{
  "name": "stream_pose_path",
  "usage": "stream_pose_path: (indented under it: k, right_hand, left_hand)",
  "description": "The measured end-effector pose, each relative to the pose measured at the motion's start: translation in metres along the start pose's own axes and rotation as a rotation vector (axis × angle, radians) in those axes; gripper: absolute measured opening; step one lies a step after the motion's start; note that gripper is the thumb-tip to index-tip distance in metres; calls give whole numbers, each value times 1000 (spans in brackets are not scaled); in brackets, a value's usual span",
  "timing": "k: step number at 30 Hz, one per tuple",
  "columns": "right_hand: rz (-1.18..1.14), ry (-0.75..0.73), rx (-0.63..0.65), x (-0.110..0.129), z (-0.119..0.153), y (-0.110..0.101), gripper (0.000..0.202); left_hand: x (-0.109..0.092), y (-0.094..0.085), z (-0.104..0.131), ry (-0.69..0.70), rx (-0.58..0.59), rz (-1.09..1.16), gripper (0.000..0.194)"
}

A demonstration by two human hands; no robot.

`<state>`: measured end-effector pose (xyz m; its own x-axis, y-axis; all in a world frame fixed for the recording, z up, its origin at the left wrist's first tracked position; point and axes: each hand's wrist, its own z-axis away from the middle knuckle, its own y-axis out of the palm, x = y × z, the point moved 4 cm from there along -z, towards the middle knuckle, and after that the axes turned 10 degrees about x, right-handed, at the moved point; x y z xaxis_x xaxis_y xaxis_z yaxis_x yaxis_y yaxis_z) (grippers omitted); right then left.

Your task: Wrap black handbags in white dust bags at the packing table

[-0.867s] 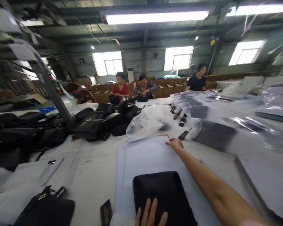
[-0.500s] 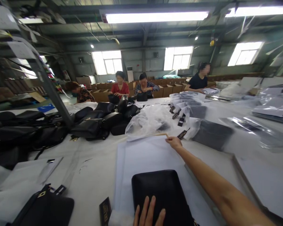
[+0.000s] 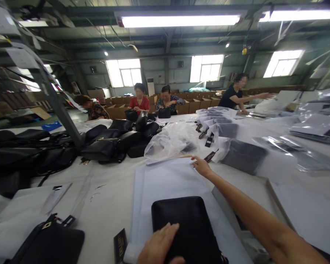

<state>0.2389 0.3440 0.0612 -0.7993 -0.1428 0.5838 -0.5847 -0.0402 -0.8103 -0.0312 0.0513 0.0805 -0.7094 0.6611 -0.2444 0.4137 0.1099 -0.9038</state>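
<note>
A black bag [image 3: 189, 216] lies flat on a stack of white sheets [image 3: 165, 179] near the front of the table. My left hand [image 3: 161, 244] rests on the bag's lower left part, its fingers partly hidden by the frame's bottom edge. Farther forward, my right hand [image 3: 200, 166] pinches the far edge of the sheets, at their upper right corner. A black tag with gold lettering [image 3: 120, 244] lies to the left of the bag.
Several black bags [image 3: 101, 148] are heaped at the left, by a metal post [image 3: 56, 99]. Bags in translucent wrap [image 3: 244, 156] and clear plastic sleeves [image 3: 288, 146] lie at the right. Another black bag [image 3: 52, 242] sits front left. Several people work across the table [image 3: 107, 194].
My left hand has shifted left on the bag and turned, its fingers closer together. My right hand keeps hold of the sheets. A person at the back right has stretched an arm out to the right.
</note>
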Motion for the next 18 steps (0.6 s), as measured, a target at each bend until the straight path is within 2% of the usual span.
stream_pose_path:
  k: [1,3,5,7,10,12,14,16,18]
  right_hand:
    - [14,-21,-7,2,3,-2,30]
    - [36,-57,-17,7,9,-7,29]
    - [50,-88,-23,11,14,-10,30]
    - [58,-115,-27,15,19,-13,30]
    - [61,-151,-31,19,25,-18,30]
    - [63,-170,-29,20,30,-21,30]
    - [56,-186,-16,20,34,-24,30]
    - [4,-194,9,20,34,-28,28]
    - [-98,-190,35,20,30,-31,26]
  left_hand:
    - [11,-12,-13,-97,24,85,56]
    - [33,-30,-50,-233,2,202,37]
    - [50,-33,-99,-230,-23,284,31]
    - [66,-21,-149,-210,-45,277,31]
    - [85,13,-208,-170,-3,174,37]
    - [95,35,-231,-157,21,143,35]
    - [104,50,-242,-160,25,137,22]
    - [110,59,-245,-158,26,131,8]
    - [114,61,-245,-148,29,122,6]
